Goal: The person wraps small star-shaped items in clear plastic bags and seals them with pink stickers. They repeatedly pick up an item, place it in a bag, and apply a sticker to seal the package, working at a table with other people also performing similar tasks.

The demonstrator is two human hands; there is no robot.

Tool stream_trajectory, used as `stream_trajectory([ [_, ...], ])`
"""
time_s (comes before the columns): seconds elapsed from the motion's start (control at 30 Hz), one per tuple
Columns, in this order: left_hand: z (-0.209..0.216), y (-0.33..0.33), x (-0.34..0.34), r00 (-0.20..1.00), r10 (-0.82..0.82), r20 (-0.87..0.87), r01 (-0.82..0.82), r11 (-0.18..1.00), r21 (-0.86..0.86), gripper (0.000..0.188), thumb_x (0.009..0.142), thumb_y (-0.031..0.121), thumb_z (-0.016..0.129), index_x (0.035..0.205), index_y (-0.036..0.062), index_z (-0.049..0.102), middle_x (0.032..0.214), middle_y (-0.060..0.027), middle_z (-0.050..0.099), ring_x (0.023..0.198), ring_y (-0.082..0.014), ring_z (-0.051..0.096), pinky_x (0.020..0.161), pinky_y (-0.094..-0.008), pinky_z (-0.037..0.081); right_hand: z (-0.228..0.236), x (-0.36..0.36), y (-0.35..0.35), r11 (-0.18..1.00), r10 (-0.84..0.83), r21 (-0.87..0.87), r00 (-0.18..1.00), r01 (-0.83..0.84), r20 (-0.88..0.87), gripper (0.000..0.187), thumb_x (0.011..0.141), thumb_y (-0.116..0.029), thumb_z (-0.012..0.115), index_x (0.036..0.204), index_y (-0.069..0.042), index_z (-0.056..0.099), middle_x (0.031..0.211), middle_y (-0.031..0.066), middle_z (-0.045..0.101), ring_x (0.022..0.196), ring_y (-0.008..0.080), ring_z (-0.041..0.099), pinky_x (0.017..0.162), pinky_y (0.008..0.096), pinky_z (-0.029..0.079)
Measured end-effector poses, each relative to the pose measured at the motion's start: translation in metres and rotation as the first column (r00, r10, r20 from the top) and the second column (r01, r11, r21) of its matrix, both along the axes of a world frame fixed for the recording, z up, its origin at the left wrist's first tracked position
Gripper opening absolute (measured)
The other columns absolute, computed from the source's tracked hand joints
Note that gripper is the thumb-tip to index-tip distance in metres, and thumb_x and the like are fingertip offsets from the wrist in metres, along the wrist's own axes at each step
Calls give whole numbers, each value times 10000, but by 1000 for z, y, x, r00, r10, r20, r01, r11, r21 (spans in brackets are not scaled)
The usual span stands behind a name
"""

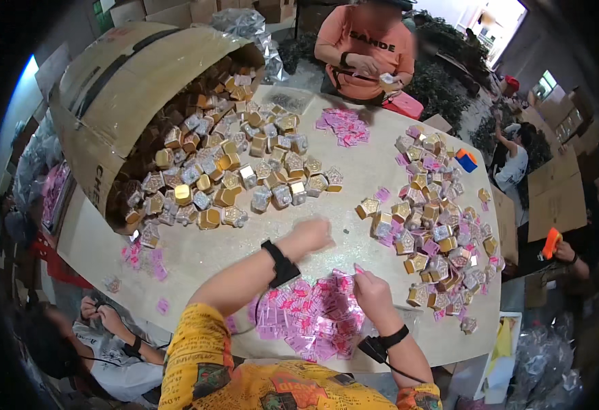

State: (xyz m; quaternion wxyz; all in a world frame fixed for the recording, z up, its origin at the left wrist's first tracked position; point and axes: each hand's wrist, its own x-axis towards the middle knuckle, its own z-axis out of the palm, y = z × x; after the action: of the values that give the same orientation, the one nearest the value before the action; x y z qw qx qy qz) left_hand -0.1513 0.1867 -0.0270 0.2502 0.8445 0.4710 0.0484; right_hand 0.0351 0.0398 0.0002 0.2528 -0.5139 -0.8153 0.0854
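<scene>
My right hand [376,295] pinches a small pink printed slip [357,269] between thumb and fingers, at the edge of a pile of pink slips [306,318] in front of me. Over the middle of the table, my left hand [312,235] is smeared by motion, and its fingers do not show clearly. Nearest to it lies a large heap of small gold boxes with clear, star-patterned lids [282,196]. More of these gold boxes [438,266], mixed with pink slips, are gathered on the right side of the table.
A big cardboard carton [125,89] lies on its side at the left, spilling gold boxes. Another pile of pink slips [344,128] sits at the far side, before a person in an orange shirt [374,44]. A blue-and-orange object [465,160] rests at the right edge. Another person [118,355] works at lower left.
</scene>
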Motion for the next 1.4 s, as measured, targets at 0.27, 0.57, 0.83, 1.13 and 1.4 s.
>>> stream_trajectory([
  [0.27,-93,100,-40,833,486,-264,-368,843,391,311,827,137,530,1127,54,530,1139,-153,530,1061,-292,525,827,-448,421,-11,26,-25,965,-167,-217,982,145,-86,99,742,-12,613,838,-7,594,727,152,578,641,330,583,576,396,471],
  [0.57,-78,60,-51,897,367,247,-440,802,404,329,679,15,661,978,-11,525,947,-172,539,917,-350,553,752,-430,462,-22,10,-26,955,-144,-281,975,92,-170,179,782,-71,600,948,-4,609,792,176,601,716,341,601,638,382,492],
  [0.83,-21,-21,-31,132,858,497,202,467,-861,437,796,230,668,1135,15,494,1030,-123,597,930,-232,585,816,-399,489,6,-8,-2,892,-384,-434,711,123,-589,110,813,-61,592,843,36,636,679,113,618,564,157,587,535,281,467],
  [1.13,5,-89,7,65,894,442,545,340,-767,419,849,247,608,1192,39,485,1136,-113,576,1001,-236,580,894,-426,448,27,-17,11,965,-254,-194,809,176,-530,128,799,-69,574,820,40,639,656,159,613,543,225,595,524,323,458],
  [1.4,37,-105,2,55,958,280,455,226,-862,448,902,450,466,1186,105,496,1089,-110,574,940,-285,570,895,-500,405,45,-24,-13,980,-199,-90,904,178,-379,114,770,-83,583,770,21,629,701,184,609,640,323,602,588,385,472],
])
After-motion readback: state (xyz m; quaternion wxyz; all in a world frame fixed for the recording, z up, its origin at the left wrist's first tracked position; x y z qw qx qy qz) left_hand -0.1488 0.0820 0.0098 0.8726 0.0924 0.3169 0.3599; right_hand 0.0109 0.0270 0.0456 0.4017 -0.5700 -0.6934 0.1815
